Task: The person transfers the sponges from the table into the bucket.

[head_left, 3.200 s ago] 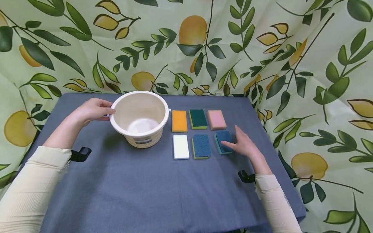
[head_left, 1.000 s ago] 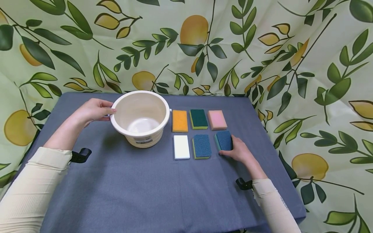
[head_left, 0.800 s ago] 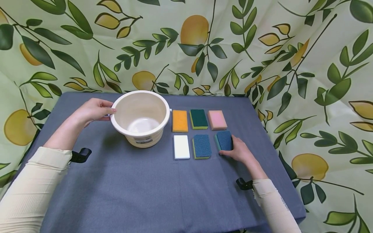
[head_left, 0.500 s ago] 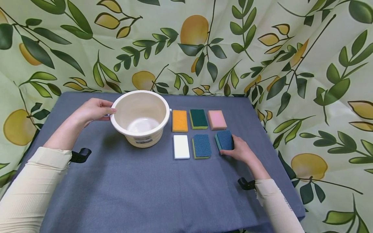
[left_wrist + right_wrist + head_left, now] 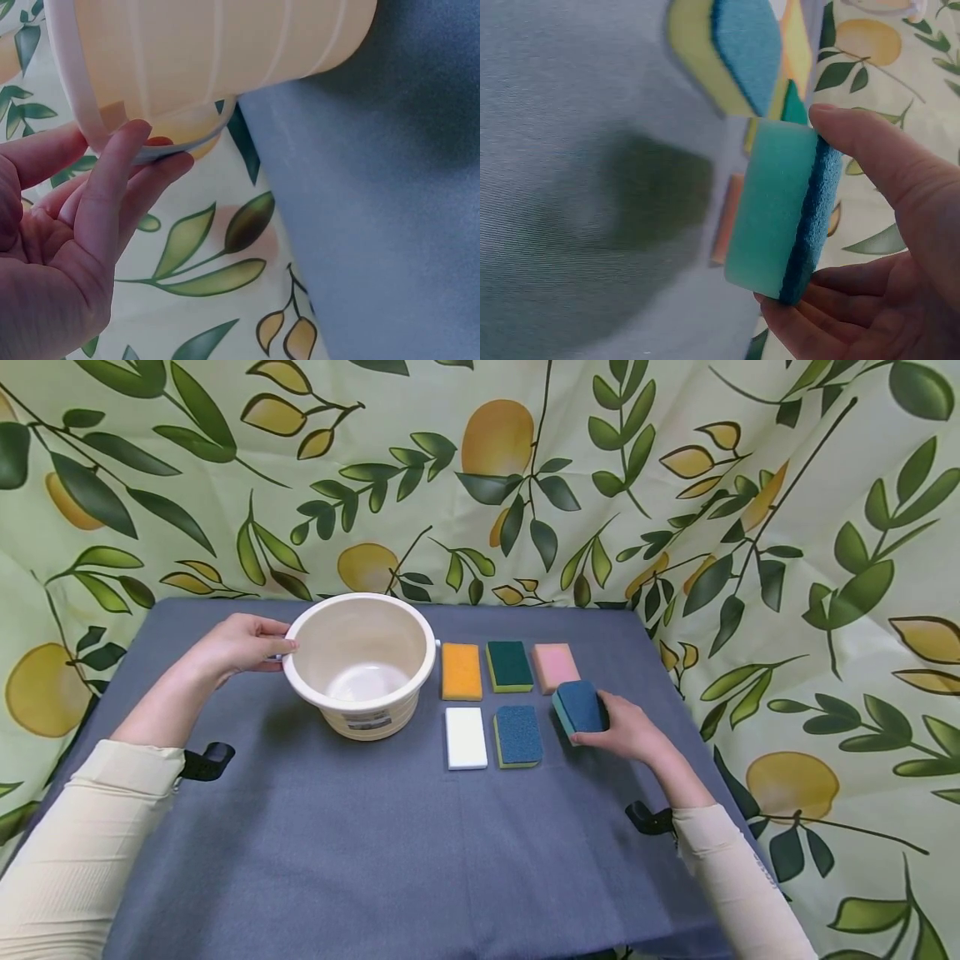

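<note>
Right hand pinches the teal-and-blue sponge between thumb and fingers; clearance beneath is hard to judge. Expect light, soft foam: hold by opposite edges. Left hand grips the bucket at its rim.

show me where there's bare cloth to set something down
Most room: the cloth in front of the bucket and white sponge. Smaller patch: right of the pink sponge, beyond the right hand. Crowded: around the orange sponge, between bucket and green sponge.
</note>
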Available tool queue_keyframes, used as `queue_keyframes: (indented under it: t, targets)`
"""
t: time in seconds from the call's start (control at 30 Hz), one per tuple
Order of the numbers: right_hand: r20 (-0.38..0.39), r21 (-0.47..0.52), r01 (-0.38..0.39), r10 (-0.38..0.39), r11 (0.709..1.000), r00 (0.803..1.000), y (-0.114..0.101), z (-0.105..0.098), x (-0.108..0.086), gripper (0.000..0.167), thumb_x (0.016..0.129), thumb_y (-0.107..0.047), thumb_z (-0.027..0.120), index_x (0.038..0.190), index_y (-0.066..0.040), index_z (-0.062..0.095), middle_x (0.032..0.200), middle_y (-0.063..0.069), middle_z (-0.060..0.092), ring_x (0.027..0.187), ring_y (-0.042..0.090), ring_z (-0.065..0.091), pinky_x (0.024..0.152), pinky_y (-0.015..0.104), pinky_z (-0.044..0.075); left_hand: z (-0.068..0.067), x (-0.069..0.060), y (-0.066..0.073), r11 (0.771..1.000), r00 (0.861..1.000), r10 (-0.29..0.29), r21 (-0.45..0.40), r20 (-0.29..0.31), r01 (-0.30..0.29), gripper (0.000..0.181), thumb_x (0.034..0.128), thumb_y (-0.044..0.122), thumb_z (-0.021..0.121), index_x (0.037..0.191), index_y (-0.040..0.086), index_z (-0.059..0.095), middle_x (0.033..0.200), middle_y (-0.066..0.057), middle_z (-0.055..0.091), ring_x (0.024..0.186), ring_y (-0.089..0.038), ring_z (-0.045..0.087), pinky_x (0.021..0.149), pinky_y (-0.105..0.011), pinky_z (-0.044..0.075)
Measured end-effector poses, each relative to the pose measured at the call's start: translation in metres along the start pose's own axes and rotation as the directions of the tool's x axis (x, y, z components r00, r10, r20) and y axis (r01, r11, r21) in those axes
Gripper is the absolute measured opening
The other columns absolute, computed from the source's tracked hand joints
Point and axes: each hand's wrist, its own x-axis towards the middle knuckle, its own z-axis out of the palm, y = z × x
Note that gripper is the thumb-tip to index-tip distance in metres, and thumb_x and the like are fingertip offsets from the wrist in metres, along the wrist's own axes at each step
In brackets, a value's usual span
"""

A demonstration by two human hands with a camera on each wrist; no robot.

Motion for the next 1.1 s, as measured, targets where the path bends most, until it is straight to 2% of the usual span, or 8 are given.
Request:
queue_keyframes:
  t: [0.27, 0.63, 0.87, 1.1]
  targets:
    - [0.011, -0.036, 0.06, -0.06, 0.998, 0.998, -0.02, -0.024, 0.01, 0.1, 0.083, -0.048, 0.073, 0.147, 0.012, 0.026, 0.144, 0.033, 0.038, 0.124, 0.043, 0.044, 0.1, 0.059, 0.042, 0.001, -0.003, -0.001, 1.0, 1.0, 0.008, -0.008, -0.005, -0.008, 0.055, 0.1008, 0.017, 0.054, 0.142, -0.014, 0.036, 0.137, -0.035, 0.044, 0.103, -0.027, 0.06, 0.087, -0.037, 0.056]
    - [0.029, -0.042, 0.14, -0.139, 0.989, 0.99, -0.056, -0.056, 0.023, 0.1, 0.082, -0.046, 0.075, 0.15, 0.007, 0.024, 0.149, 0.027, 0.035, 0.131, 0.039, 0.04, 0.104, 0.055, 0.04, 0.003, -0.004, 0.001, 1.0, 1.0, 0.0, 0.002, -0.016, 0.0, 0.055, 0.1006, 0.019, 0.055, 0.142, -0.013, 0.037, 0.136, -0.034, 0.045, 0.103, -0.028, 0.059, 0.085, -0.036, 0.057]
    - [0.04, -0.059, 0.18, -0.178, 0.982, 0.983, -0.076, -0.067, 0.03, 0.102, 0.081, -0.048, 0.075, 0.151, 0.005, 0.025, 0.148, 0.025, 0.037, 0.13, 0.037, 0.041, 0.104, 0.053, 0.04, 0.003, -0.001, 0.002, 1.0, 1.0, 0.008, -0.009, -0.028, -0.008, 0.055, 0.1001, 0.018, 0.056, 0.142, -0.013, 0.037, 0.135, -0.034, 0.046, 0.094, -0.017, 0.061, 0.08, -0.03, 0.059]
    - [0.037, -0.055, 0.228, -0.226, 0.972, 0.973, -0.099, -0.073, 0.038, 0.102, 0.079, -0.049, 0.076, 0.152, 0.001, 0.026, 0.146, 0.021, 0.042, 0.127, 0.034, 0.045, 0.104, 0.051, 0.042, 0.002, -0.003, 0.0, 1.0, 1.0, 0.01, -0.004, -0.029, -0.01, 0.054, 0.1, 0.019, 0.056, 0.141, -0.012, 0.039, 0.134, -0.033, 0.048, 0.096, -0.021, 0.061, 0.081, -0.031, 0.059]
